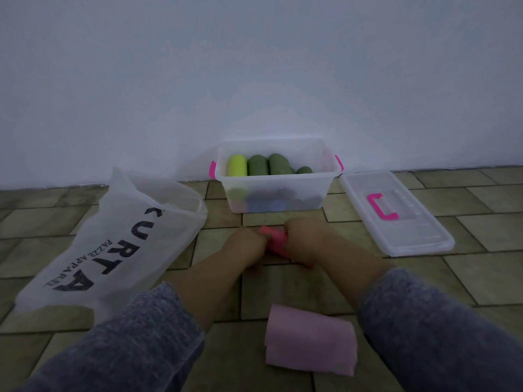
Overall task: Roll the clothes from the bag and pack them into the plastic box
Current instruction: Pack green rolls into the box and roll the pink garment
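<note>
Here the bag (113,236) lies on the floor (481,278) at the left, printed "URTA" in large black letters above smaller "PAZZE APPAREL" (one leading letter is folded out of sight). Both forearms reach forward, grey sleeves pushed up. The left hand (247,247) and right hand (304,240) close on a pink roll (273,240) just before the box (276,176), which holds green rolls. The lid (396,212) lies right; a pale pink cloth (310,339) lies nearest.

The plastic box (276,190) is clear with pink latches, holding one lime roll (237,165) and dark green rolls (267,164). A pale pink folded cloth (310,339) lies on olive floor tiles (486,275); the bag (113,239) is white with black lettering.
</note>
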